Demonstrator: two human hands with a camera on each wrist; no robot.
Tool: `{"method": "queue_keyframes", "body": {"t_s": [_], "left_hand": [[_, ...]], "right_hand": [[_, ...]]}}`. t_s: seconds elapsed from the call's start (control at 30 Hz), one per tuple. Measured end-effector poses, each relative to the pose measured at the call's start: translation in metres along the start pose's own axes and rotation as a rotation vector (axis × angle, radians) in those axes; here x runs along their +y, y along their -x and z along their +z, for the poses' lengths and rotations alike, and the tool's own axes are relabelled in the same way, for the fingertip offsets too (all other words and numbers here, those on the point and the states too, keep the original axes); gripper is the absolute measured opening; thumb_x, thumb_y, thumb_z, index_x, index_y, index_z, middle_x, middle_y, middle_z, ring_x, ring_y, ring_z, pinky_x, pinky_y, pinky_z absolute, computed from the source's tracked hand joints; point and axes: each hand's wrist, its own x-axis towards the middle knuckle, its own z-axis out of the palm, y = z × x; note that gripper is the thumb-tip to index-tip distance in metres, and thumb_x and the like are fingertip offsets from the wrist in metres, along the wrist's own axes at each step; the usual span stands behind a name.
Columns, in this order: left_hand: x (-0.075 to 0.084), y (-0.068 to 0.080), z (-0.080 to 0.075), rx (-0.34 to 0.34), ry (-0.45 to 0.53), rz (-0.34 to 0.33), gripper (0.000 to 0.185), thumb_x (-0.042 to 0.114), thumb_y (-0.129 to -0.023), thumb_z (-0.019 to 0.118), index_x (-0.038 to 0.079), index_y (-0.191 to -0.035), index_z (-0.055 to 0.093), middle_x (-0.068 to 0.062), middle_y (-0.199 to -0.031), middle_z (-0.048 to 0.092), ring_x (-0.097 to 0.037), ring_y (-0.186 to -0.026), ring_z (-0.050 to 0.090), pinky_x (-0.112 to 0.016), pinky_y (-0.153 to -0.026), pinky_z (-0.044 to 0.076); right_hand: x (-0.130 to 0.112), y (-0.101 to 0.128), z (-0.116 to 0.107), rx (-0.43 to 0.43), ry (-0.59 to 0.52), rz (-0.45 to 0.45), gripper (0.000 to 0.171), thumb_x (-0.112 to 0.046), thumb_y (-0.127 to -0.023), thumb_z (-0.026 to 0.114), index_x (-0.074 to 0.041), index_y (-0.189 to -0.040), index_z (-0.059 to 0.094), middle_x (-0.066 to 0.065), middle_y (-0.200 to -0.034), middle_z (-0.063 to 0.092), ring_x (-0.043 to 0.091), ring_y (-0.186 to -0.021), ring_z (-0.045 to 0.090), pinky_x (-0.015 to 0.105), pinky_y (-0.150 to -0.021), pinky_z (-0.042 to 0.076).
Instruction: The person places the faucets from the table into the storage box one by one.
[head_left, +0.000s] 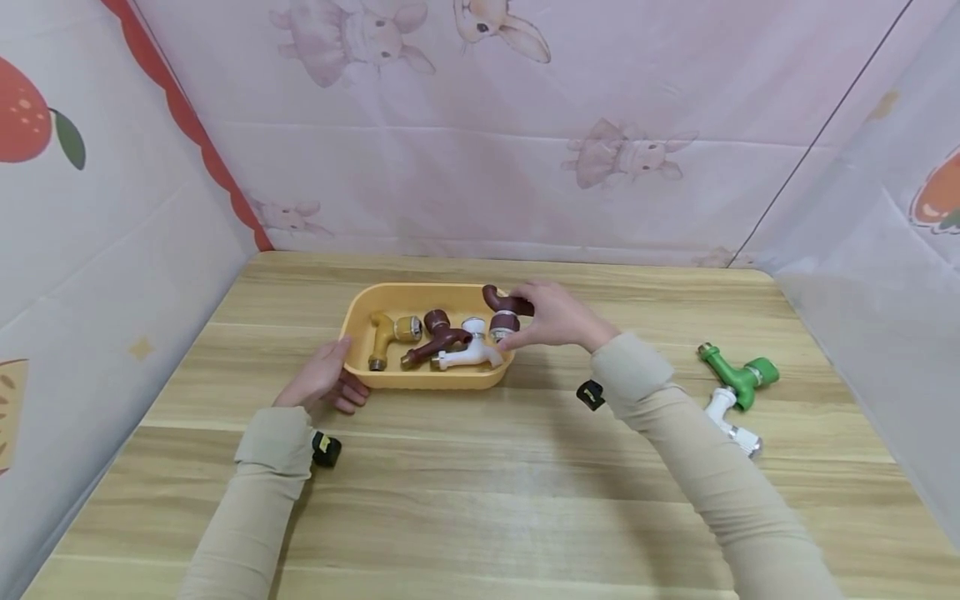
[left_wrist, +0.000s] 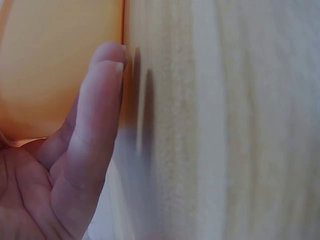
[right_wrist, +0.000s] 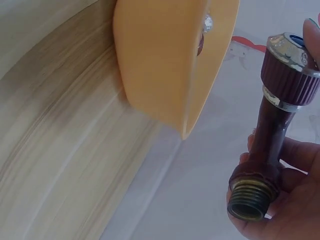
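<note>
A dark brown faucet [head_left: 506,315] is held in my right hand [head_left: 558,315] over the right end of a yellow-orange plastic basket [head_left: 420,381]. In the right wrist view the faucet [right_wrist: 270,130] shows a ribbed knob with a worn metal cap and a threaded brass end. Inside the basket lie a yellow faucet [head_left: 384,335], another dark brown faucet [head_left: 442,335] and a white faucet [head_left: 472,350]. My left hand [head_left: 322,377] touches the basket's left front corner; its fingers [left_wrist: 95,115] lie fairly straight along the outer wall, with the thumb by the rim.
To the right on the wooden table [head_left: 480,500] lie a green faucet [head_left: 738,377] and a white faucet [head_left: 723,407], touching or nearly so. The right forearm [head_left: 712,467] partly covers the white one. Printed fabric walls [head_left: 480,192] stand behind and at both sides.
</note>
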Motion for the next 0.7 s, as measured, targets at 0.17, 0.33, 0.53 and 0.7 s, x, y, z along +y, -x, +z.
{"method": "queue_keyframes", "body": {"t_s": [0.17,0.33,0.53,0.7], "left_hand": [[0.000,0.000,0.000,0.008,-0.012,0.000,0.062,0.044,-0.099,0.011,-0.010,-0.122,0.028,-0.018,-0.073,0.062,-0.028,-0.062,0.063,-0.043,-0.057,0.056],[0.000,0.000,-0.001,0.007,-0.014,0.004,0.062,0.044,-0.098,0.011,-0.010,-0.123,0.028,-0.018,-0.073,0.062,-0.027,-0.062,0.063,-0.043,-0.057,0.056],[0.002,0.002,-0.001,-0.008,-0.008,0.011,0.063,0.045,-0.098,0.010,-0.011,-0.125,0.025,-0.020,-0.075,0.061,-0.028,-0.063,0.063,-0.044,-0.057,0.056],[0.000,-0.001,-0.001,-0.017,0.007,0.011,0.061,0.041,-0.099,0.010,-0.012,-0.126,0.024,-0.022,-0.076,0.061,-0.029,-0.063,0.063,-0.045,-0.058,0.056]], "right_hand": [[-0.006,-0.007,0.001,-0.020,0.007,-0.006,0.075,-0.050,-0.064,0.077,-0.001,-0.117,0.056,0.011,-0.110,0.056,0.023,-0.096,0.050,0.035,-0.082,0.044],[-0.011,-0.012,0.003,-0.032,0.008,-0.017,0.075,-0.051,-0.065,0.076,-0.002,-0.119,0.055,0.011,-0.111,0.055,0.023,-0.097,0.050,0.035,-0.082,0.045],[-0.019,-0.016,0.003,-0.047,0.017,-0.015,0.078,-0.051,-0.066,0.076,-0.001,-0.121,0.053,0.013,-0.118,0.053,0.025,-0.102,0.049,0.036,-0.086,0.044],[-0.024,-0.021,0.004,-0.059,0.026,-0.019,0.078,-0.053,-0.065,0.076,-0.001,-0.120,0.054,0.012,-0.116,0.054,0.023,-0.100,0.049,0.036,-0.085,0.044]]}}
